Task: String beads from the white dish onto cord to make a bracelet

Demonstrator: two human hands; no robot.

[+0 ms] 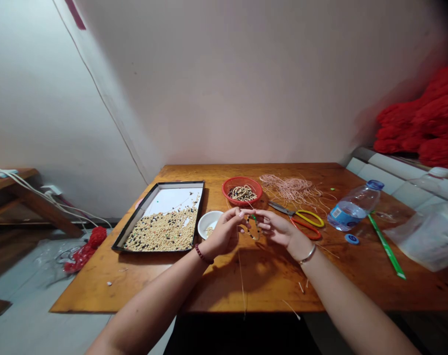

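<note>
Over the middle of the wooden table, my left hand (226, 230) and my right hand (278, 228) are raised with their fingertips close together. Between them hangs a small beaded string (254, 231) with dark, pale and green beads, and both hands pinch it or its thread. A thin cord trails down from it toward the table's front edge. Just behind the hands is a red basket (226, 195) of strung beads. The white bowl (203, 220), with a few pale beads, is partly hidden by my left hand.
Left stands a black-edged tray (202, 207) of loose beads. Scissors (308, 218), pink cord (288, 188), a plastic bottle (353, 207), its blue cap (351, 238), a green strip (386, 246) and a plastic bag (432, 234) lie to the right. Red bundles (427, 116) are piled far right.
</note>
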